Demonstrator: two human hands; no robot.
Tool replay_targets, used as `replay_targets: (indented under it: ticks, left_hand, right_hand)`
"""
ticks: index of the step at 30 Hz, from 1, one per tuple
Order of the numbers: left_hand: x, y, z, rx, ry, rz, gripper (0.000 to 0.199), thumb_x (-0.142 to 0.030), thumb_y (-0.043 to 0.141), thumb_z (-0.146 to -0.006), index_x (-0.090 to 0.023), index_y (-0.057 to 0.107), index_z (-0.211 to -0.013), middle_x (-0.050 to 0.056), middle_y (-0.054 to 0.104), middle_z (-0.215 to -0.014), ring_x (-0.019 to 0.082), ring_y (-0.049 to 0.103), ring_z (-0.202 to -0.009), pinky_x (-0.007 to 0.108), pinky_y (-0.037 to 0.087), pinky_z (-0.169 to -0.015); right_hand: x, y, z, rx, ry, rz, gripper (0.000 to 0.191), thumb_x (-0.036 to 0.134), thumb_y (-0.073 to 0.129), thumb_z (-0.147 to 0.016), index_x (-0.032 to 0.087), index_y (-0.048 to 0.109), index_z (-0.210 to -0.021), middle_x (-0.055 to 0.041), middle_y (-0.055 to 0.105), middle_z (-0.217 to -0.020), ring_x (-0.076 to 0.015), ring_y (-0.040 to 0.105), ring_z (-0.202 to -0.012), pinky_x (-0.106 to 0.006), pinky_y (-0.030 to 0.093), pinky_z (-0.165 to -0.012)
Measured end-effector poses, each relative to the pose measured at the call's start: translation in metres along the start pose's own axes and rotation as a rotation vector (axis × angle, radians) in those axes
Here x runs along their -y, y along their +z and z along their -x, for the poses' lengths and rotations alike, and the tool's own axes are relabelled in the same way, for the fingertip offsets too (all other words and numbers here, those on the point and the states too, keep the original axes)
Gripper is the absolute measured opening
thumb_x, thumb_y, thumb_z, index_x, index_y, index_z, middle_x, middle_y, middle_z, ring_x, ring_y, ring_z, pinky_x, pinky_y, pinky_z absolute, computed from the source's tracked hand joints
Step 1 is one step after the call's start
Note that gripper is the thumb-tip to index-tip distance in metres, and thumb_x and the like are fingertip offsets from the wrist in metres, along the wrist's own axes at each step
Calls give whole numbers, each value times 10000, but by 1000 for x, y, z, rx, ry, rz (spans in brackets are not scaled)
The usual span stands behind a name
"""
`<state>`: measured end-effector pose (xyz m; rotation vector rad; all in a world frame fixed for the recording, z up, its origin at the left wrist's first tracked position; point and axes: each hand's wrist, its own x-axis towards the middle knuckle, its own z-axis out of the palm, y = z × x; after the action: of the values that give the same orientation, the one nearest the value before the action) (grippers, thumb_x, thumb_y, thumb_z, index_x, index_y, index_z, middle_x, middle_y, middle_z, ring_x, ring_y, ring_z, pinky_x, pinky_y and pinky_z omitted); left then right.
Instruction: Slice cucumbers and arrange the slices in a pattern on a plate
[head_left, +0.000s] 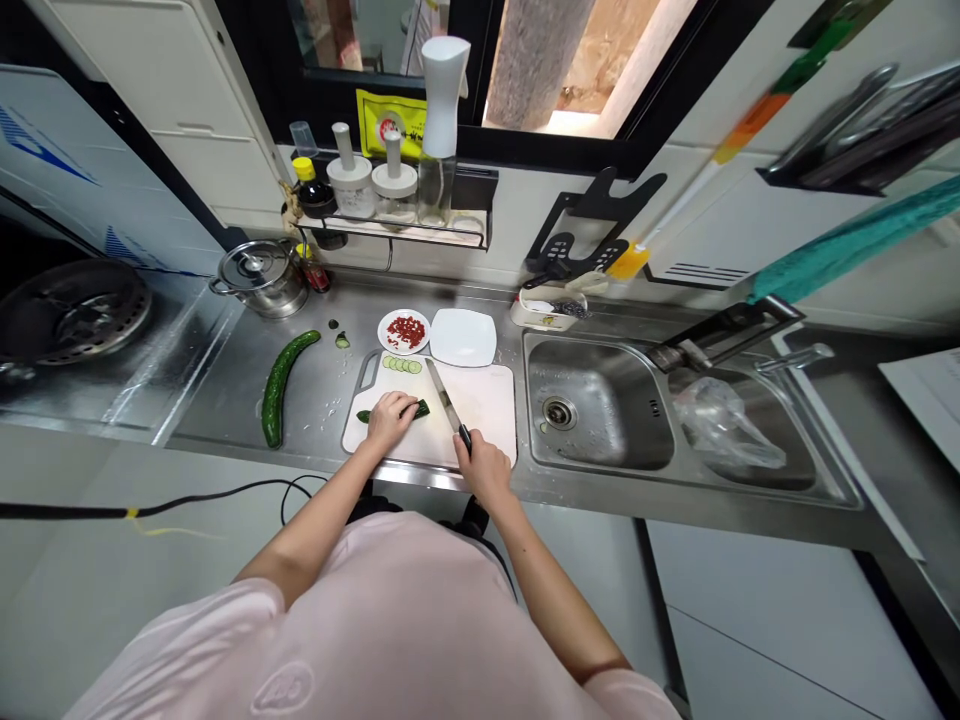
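Observation:
On the white cutting board [487, 400], my left hand [390, 420] is closed over a piece of cucumber [421, 409], whose two ends stick out from under the fingers. My right hand [484, 466] grips the black handle of a knife [444, 398]. Its blade points up and left, just right of the cucumber piece. A row of cucumber slices [402, 365] lies at the board's upper left. Behind the board stand a small plate of chopped red pieces [405, 331] and a white square plate [463, 337]. A whole cucumber [283, 390] lies on the steel counter to the left.
A steel double sink [600, 400] lies to the right, with a clear plastic bag [724, 425] in its far basin. At the left are a lidded pot [262, 278] and a stove burner [71, 310]. A seasoning shelf [405, 230] hangs above. Cucumber scraps [342, 340] dot the counter.

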<state>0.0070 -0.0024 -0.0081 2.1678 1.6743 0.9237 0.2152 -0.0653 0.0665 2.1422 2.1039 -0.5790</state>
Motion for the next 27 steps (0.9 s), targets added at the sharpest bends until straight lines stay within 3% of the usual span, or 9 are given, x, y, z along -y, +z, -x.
replay_targets:
  ticks: [12, 27]
  left_hand:
    - [1, 8, -2, 67, 75, 47, 222, -320, 494, -890, -245, 692, -958, 42, 643, -924, 150, 575, -892, 292, 465, -811]
    - [0, 9, -1, 86, 64, 2, 226, -319, 485, -895, -269, 694, -967, 35, 634, -908, 145, 562, -890, 275, 450, -801]
  right_hand:
    - [8, 2, 1, 76, -24, 22, 372, 466, 233, -970, 189, 474, -1029, -85, 669, -855, -208, 646, -810, -270, 364, -671]
    - [12, 0, 2, 99, -59, 17, 371, 448, 242, -971, 181, 490, -1038, -86, 668, -850, -209, 643, -822, -268, 370, -679]
